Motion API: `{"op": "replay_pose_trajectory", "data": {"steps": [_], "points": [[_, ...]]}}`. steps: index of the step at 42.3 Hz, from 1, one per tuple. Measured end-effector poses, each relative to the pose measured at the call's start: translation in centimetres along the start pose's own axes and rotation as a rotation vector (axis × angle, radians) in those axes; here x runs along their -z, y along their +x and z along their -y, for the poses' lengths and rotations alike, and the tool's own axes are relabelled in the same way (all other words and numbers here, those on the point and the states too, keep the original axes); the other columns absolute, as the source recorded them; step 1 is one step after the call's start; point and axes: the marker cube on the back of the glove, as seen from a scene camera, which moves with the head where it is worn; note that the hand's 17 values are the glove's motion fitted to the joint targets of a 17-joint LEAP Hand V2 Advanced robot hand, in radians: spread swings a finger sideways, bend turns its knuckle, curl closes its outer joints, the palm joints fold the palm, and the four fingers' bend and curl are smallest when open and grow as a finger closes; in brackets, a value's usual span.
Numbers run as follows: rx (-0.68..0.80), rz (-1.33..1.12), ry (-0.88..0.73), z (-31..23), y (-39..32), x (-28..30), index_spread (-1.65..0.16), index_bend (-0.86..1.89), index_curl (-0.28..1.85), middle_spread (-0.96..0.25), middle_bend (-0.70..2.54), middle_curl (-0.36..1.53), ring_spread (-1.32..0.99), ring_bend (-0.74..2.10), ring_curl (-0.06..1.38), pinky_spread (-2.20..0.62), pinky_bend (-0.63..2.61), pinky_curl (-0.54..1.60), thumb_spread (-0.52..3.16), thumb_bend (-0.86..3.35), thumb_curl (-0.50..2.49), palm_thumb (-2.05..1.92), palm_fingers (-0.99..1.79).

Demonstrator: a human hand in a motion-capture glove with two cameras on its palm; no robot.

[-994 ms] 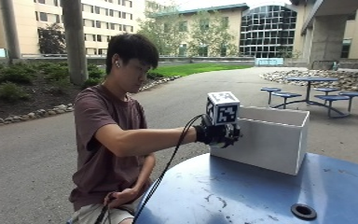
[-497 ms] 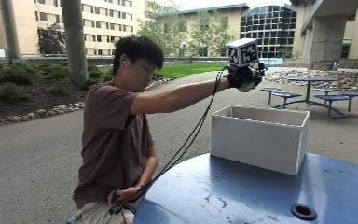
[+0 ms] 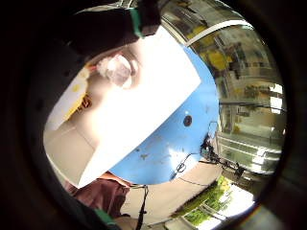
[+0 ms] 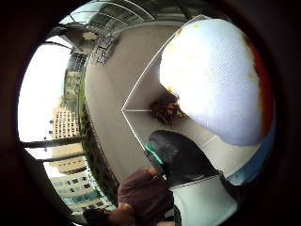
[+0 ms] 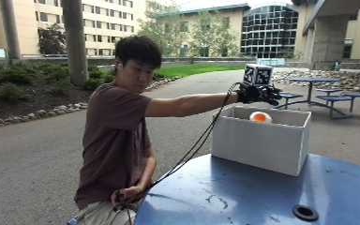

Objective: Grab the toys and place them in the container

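Having dropped from its raised position a moment ago, the right hand point(image 5: 259, 93) is hovering open-fingered above the container point(image 5: 264, 140), and the ball toy point(image 5: 259, 116) is falling inside at the hand's 6 o'clock, meaning release is done.

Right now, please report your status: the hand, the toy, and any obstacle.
Gloved right hand open above the white rectangular box. White-and-orange toy ball below the hand, at the box's opening. Striped toy already inside. No obstacle visible.

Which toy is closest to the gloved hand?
The white-and-orange ball, at the box's open top just under the hand; the striped orange toy lies deep on the box floor.
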Motion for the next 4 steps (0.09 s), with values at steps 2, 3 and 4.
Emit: {"op": "replay_pose_trajectory", "data": {"steps": [2,3,4], "points": [[0.030,0.008,0.026,0.5,-0.6,-0.4,-0.25,0.35,0.55,-0.14,0.53,0.56,-0.22,0.98,0.67,-0.19,1.36,0.63,0.89,-0.15,0.76,0.10,-0.74],[0.034,0.012,0.040,0.7,-1.0,-0.5,-0.25,0.29,0.52,-0.12,0.47,0.54,-0.19,0.87,0.64,-0.16,1.35,0.61,0.91,-0.14,0.74,0.07,-0.74],[0.029,0.015,0.052,0.9,-1.4,-0.7,-0.24,0.24,0.49,-0.10,0.41,0.52,-0.17,0.81,0.61,-0.14,1.32,0.59,0.92,-0.12,0.71,0.03,-0.69]]}}
